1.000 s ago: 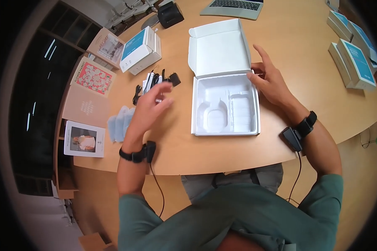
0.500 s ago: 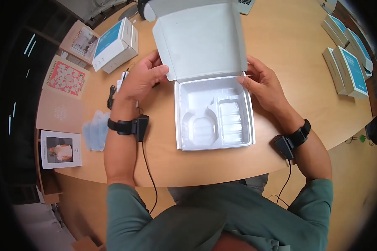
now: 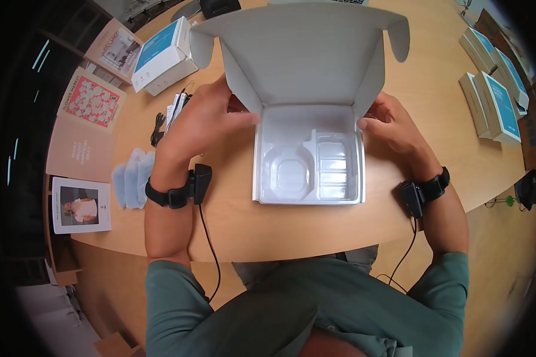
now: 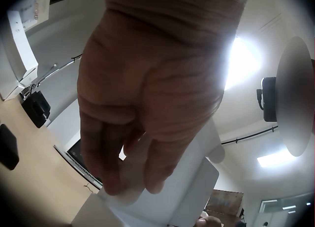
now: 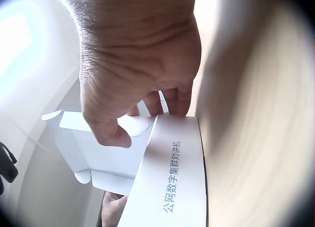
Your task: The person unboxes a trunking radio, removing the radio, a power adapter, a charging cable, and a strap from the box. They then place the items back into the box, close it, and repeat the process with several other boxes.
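Observation:
A white box (image 3: pixel 259 172) with a moulded white tray (image 3: pixel 308 143) inside stands on the table, its lid (image 3: pixel 301 59) raised and leaning forward over the back. At the back left corner, my left hand (image 3: pixel 205 116) has its thumb by the box edge, its fingers partly hidden behind the lid's side flap. In the left wrist view, that hand's (image 4: pixel 147 84) thumb and fingers hang apart beside white card. My right hand (image 3: pixel 396 128) is at the back right corner. The right wrist view shows its (image 5: pixel 140 64) thumb extended near a flap, with fingers by the printed side wall (image 5: pixel 172 178).
Left of the box lie black cables (image 3: pixel 158 129), pale blue pouches (image 3: pixel 131 178) and a blue-and-white box (image 3: pixel 164 56). Several similar boxes (image 3: pixel 499 107) stand at the far right. Booklets (image 3: pixel 93 98) line the left edge. Part of a laptop shows behind the lid.
The lid has swung up and forward. My left hand has moved right from beside the cables to the box's left side. My right hand has stayed by the back right corner.

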`<action>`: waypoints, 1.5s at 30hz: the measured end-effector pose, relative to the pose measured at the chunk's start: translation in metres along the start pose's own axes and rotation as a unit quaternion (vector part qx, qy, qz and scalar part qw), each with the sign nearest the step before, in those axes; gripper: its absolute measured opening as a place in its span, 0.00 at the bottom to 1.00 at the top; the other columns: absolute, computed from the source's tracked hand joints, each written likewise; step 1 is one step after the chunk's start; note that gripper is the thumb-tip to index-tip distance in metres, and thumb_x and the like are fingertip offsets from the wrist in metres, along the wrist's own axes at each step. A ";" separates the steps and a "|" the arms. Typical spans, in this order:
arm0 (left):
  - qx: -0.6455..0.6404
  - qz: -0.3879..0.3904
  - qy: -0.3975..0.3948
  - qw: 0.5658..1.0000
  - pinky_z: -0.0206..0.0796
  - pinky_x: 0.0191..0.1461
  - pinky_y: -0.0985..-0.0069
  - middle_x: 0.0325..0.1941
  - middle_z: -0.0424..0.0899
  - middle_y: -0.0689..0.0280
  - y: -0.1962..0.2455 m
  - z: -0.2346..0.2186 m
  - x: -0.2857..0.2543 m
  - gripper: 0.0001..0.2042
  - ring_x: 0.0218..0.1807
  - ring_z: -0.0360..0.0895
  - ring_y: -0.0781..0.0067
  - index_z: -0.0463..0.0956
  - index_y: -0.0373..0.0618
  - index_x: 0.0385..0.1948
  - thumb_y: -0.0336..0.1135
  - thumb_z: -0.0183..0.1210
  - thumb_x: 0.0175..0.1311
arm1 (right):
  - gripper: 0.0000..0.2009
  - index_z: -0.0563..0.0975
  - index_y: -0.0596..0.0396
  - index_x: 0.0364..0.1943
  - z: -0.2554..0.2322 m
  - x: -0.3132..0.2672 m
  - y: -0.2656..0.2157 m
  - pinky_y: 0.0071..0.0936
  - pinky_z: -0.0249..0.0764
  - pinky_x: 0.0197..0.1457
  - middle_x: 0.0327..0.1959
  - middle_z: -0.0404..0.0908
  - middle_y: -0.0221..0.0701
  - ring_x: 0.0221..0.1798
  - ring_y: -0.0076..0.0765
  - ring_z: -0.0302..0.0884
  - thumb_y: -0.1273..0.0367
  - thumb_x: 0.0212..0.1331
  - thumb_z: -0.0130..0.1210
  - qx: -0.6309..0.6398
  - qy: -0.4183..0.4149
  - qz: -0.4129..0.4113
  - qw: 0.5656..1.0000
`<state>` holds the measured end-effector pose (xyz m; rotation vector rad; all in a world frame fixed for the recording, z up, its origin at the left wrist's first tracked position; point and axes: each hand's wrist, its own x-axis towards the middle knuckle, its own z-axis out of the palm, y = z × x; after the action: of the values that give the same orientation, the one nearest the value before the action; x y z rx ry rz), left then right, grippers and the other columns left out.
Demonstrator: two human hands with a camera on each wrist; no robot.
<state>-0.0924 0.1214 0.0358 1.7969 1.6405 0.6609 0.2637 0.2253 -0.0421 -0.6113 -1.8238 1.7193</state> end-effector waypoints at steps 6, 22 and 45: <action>0.043 0.077 0.034 0.996 0.78 0.61 0.66 0.51 0.92 0.56 -0.023 0.014 -0.013 0.22 0.53 0.88 0.60 0.79 0.33 0.57 0.33 0.72 0.66 | 0.30 0.77 0.63 0.72 0.003 -0.007 -0.006 0.37 0.72 0.76 0.66 0.84 0.32 0.67 0.36 0.81 0.71 0.62 0.60 -0.083 0.007 0.015 0.996; 0.177 -0.056 -0.120 0.975 0.78 0.50 0.62 0.41 0.92 0.49 0.007 0.006 -0.009 0.19 0.43 0.89 0.51 0.84 0.37 0.55 0.44 0.59 0.78 | 0.26 0.80 0.61 0.69 0.007 -0.004 0.000 0.32 0.78 0.61 0.52 0.86 0.35 0.52 0.31 0.81 0.60 0.74 0.68 -0.136 0.080 0.035 0.987; -0.235 -0.024 -0.085 0.968 0.72 0.73 0.71 0.77 0.76 0.53 -0.023 0.033 0.025 0.33 0.72 0.78 0.69 0.60 0.36 0.83 0.48 0.52 0.86 | 0.36 0.81 0.43 0.69 0.010 -0.004 -0.017 0.60 0.66 0.78 0.65 0.81 0.41 0.73 0.55 0.74 0.62 0.51 0.78 -0.465 0.098 -0.374 0.797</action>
<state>-0.0822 0.1443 -0.0049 1.4216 1.2766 0.7742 0.2606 0.2137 -0.0253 -0.2982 -2.2473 0.1720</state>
